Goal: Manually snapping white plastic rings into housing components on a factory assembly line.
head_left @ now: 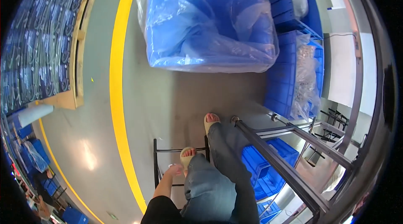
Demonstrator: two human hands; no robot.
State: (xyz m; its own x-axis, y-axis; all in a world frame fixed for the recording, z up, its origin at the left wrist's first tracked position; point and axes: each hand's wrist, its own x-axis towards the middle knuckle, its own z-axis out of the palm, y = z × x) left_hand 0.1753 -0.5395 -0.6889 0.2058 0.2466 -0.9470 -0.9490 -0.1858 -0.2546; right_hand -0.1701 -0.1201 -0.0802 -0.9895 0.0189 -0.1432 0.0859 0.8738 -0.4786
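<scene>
My left hand (176,169) hangs low beside my left knee, next to the left sandal (187,155). It is small and slightly smeared, and I cannot make out whether its fingers are spread or curled; no held thing shows. Nowhere in the picture does my right hand appear. Under my left foot is a black metal frame (180,151), while my right sandal (211,119) is a little farther ahead. Beyond my feet a large blue bin (153,22) stands on the floor, lined with a clear plastic bag (189,61) that folds over its rim.
Blue crates (280,70) at the right hold bagged contents. A metal-framed workbench (285,156) stands close on my right, with blue bins (262,177) beneath it. A yellow floor line (117,72) runs along my left. Farther left, a wooden pallet (77,56) carries stacked, wrapped goods (37,43).
</scene>
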